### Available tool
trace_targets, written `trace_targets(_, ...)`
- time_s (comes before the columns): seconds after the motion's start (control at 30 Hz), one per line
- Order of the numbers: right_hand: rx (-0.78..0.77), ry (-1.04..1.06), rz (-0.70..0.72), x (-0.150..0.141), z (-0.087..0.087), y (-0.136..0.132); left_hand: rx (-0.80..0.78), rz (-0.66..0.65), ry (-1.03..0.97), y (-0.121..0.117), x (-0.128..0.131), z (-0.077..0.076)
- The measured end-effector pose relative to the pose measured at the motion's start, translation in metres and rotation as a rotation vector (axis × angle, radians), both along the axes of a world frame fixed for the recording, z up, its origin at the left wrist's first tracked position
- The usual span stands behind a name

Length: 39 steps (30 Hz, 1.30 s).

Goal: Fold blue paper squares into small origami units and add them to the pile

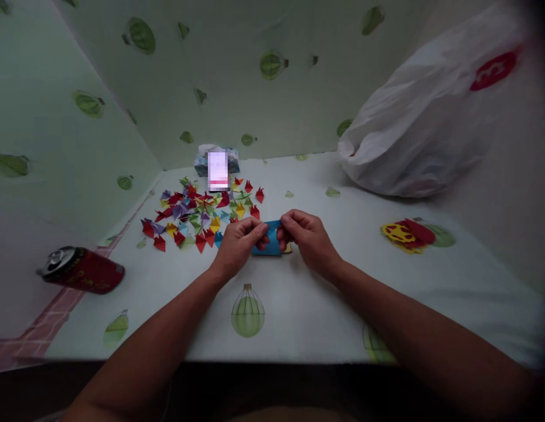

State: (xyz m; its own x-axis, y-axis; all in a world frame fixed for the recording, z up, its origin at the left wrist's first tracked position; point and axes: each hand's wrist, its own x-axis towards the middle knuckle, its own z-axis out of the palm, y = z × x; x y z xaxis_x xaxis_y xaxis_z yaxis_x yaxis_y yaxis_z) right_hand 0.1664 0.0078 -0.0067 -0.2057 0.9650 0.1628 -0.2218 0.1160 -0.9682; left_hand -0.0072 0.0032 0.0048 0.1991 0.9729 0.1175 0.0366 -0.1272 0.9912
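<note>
A small piece of blue origami paper (273, 226) is stretched between my two hands near the middle of the table. My left hand (237, 243) pinches its left end between thumb and fingers. At the other end my right hand (308, 237) has a similar closed pinch. Directly below lies more blue paper (267, 251), with a yellowish edge showing at its right; my fingers partly cover it. Beyond my left hand spreads a pile of folded paper cranes (197, 211) in red, purple, yellow, green and blue.
A phone (218, 169) with a lit, blurred screen leans before a tissue box (201, 166). To the left, a red drink can (88, 269) lies tilted. On the right are red and yellow paper cutouts (406, 234) and a white plastic bag (413, 129) by the wall.
</note>
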Motion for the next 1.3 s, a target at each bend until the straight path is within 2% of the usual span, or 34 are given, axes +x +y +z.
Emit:
trace_targets(0.1,-0.015,-0.008,0.061,0.0001,-0.0015,0.0020,-0.008,0.054,-0.032,0.0003,0.0004,-0.0012)
trace_targets(0.17,-0.023,-0.028,0.076,-0.0006,-0.0027,0.0023,-0.024,0.034,-0.039,0.0007,0.0007,-0.0026)
trace_targets(0.33,-0.025,-0.037,0.058,-0.0009,-0.0042,0.0022,-0.066,-0.010,-0.062,0.0011,0.0010,-0.0045)
trace_targets(0.63,-0.051,0.001,0.080,0.0005,-0.0059,0.0037,-0.049,-0.001,0.008,-0.0003,0.0024,-0.0011)
trace_targets(0.8,-0.043,0.027,0.085,-0.0006,-0.0058,0.0043,-0.044,0.028,-0.030,0.0011,0.0014,-0.0040)
trace_targets(1.0,-0.051,-0.055,0.070,0.0006,-0.0046,0.0043,-0.061,0.037,-0.074,0.0018,0.0026,-0.0101)
trace_targets(1.3,-0.065,-0.071,0.119,-0.0004,-0.0021,0.0024,-0.090,0.041,-0.102,-0.0007,0.0055,-0.0060)
